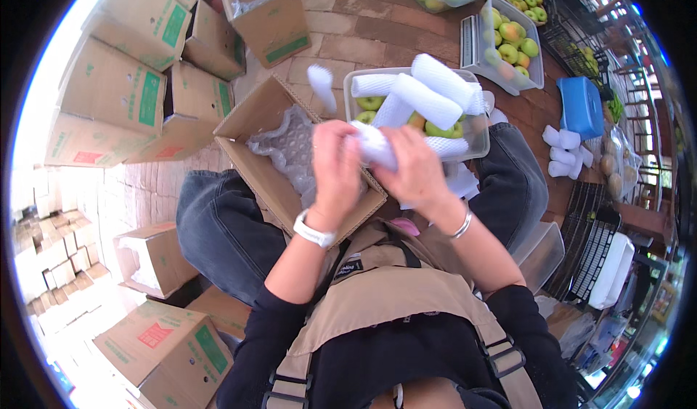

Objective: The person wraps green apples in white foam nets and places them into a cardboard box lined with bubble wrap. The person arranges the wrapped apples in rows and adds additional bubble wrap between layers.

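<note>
Both hands meet at a white foam net sleeve, blurred by motion. My right hand grips its right end. My left hand is at its left end, with blurred fingers bent around it; whether fruit is inside cannot be seen. Behind the hands stands a clear plastic tub of green apples, with several more foam net sleeves lying on top. Left of it, between my legs, sits an open cardboard box with bubble wrap inside. One loose foam sleeve lies on the bricks beyond the box.
Closed and open cartons are stacked at the left. A tub of apples rests on a scale at the upper right. Further right are a blue container, foam-wrapped pieces and a keyboard. Another carton stands lower left.
</note>
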A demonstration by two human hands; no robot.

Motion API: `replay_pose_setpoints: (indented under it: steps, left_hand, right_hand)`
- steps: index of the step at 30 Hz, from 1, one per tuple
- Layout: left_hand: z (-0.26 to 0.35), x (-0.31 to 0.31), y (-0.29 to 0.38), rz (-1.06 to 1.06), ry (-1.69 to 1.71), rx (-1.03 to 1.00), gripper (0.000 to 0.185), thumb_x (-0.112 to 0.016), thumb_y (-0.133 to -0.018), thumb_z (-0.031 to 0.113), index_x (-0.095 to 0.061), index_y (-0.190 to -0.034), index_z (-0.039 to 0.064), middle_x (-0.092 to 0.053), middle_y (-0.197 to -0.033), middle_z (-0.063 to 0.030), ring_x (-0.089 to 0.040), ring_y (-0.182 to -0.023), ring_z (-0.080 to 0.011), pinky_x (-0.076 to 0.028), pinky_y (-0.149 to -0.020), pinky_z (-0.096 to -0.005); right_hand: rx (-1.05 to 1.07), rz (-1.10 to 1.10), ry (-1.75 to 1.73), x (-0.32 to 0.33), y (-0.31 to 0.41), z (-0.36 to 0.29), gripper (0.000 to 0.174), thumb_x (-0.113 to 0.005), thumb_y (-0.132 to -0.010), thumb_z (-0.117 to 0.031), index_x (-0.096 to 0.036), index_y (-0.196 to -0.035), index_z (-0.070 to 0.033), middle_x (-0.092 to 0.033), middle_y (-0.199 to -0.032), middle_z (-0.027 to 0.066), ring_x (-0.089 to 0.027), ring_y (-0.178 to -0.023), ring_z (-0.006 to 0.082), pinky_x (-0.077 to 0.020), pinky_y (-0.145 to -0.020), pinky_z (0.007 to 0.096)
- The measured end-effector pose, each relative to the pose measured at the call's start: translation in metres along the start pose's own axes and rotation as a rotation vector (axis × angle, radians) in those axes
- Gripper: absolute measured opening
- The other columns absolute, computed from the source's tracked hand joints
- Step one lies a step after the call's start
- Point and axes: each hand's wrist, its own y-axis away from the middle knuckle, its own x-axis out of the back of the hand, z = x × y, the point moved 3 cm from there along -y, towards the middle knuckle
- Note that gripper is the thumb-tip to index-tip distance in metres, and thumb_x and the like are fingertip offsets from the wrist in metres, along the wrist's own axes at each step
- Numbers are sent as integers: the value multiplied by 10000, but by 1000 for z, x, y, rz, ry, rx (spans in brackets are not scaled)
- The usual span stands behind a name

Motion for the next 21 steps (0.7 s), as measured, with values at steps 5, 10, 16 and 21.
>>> replay_pose_setpoints:
  steps: [5, 10, 16, 21]
  left_hand:
    - [5, 17, -7, -239, 416, 507, 484, -309, -997, 356, -486, -682, 34, -475, -655, -30, -431, -588, -109, -376, -564, -258]
    - [16, 13, -18, -305, 587, 557, 556, -281, -993, 424, -422, -599, 59, -442, -661, -6, -393, -593, -90, -344, -567, -241]
    - [-9, 16, -15, -112, 492, 520, 509, -301, -997, 396, -437, -648, 52, -455, -707, -11, -378, -619, -90, -337, -592, -248]
    - [-12, 23, -20, -102, 462, 407, 503, -292, -1000, 395, -443, -664, 52, -440, -703, -2, -363, -615, -80, -316, -578, -227]
  right_hand:
    - [-313, -380, -1246, 9, 27, -35, 728, -648, -820, -185, -251, -1412, -34, -562, -935, 88, -570, -814, 155, -477, -731, 272]
    - [-18, -99, -552, 21, 10, -35, 538, -671, -802, -341, -512, -1178, 9, -521, -989, 121, -524, -866, 227, -443, -747, 320]
    - [51, -28, -621, -1, 7, -37, 468, -723, -755, -360, -568, -994, 12, -534, -999, 106, -515, -882, 211, -434, -773, 312]
    - [-147, -232, -805, -18, 3, -32, 506, -756, -734, -344, -549, -1047, -6, -530, -931, 61, -492, -811, 136, -424, -705, 270]
